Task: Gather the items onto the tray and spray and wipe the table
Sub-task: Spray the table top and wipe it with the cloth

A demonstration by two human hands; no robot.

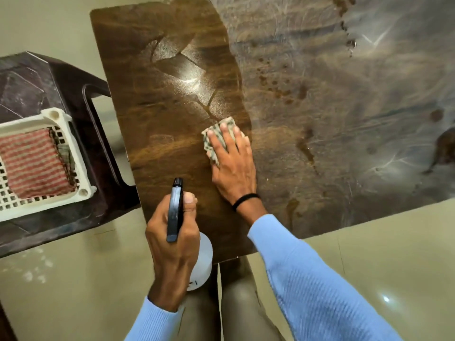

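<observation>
Left hand (172, 244) curls its fingers around the spray bottle (204, 259) at the table (160, 107) edge. Right hand (234, 168) presses the cloth (215, 136) on the wet table, fingers straight. The tray (73, 153) sits on a chair (49, 77) nearby.

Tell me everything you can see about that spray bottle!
The spray bottle has a shiny black plastic spray head and a round, milky white body with a small dark mark. It is roughly upright, with its nozzle pointing away over the wooden table. The left grip, a bare hand, holds it round the neck, thumb beside the head. It hangs at the table's near edge.
</observation>
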